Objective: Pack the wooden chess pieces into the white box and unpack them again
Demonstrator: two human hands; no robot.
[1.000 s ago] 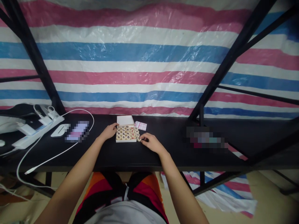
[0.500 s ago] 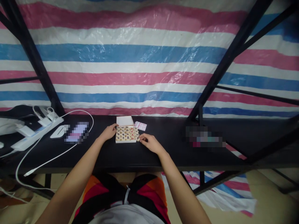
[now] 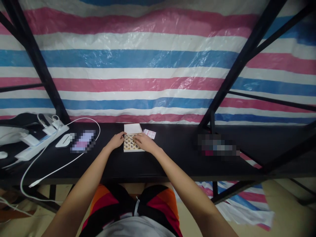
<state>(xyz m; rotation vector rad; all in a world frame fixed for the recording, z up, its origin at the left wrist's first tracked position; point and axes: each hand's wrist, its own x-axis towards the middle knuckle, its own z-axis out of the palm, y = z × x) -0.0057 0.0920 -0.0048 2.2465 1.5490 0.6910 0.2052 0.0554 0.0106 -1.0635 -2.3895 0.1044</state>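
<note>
A shallow white box sits on the black table, with round cream Chinese chess pieces laid in rows inside, their dark characters facing up. My left hand is closed at the box's left side, its fingertips by the upper left corner. Over the right part of the box reaches my right hand, with bent fingers down among the pieces. It covers the pieces there, and whether one is pinched between the fingers is hidden. Behind the box lies a white lid.
A pink and white card lies right of the lid. On the left are a blurred phone, a white device, a power strip and a white cable. Black metal posts stand at both sides.
My right hand has moved left, from a piece at the box's right edge to over the pieces inside. My left hand stays at the box. The view has shifted slightly.
</note>
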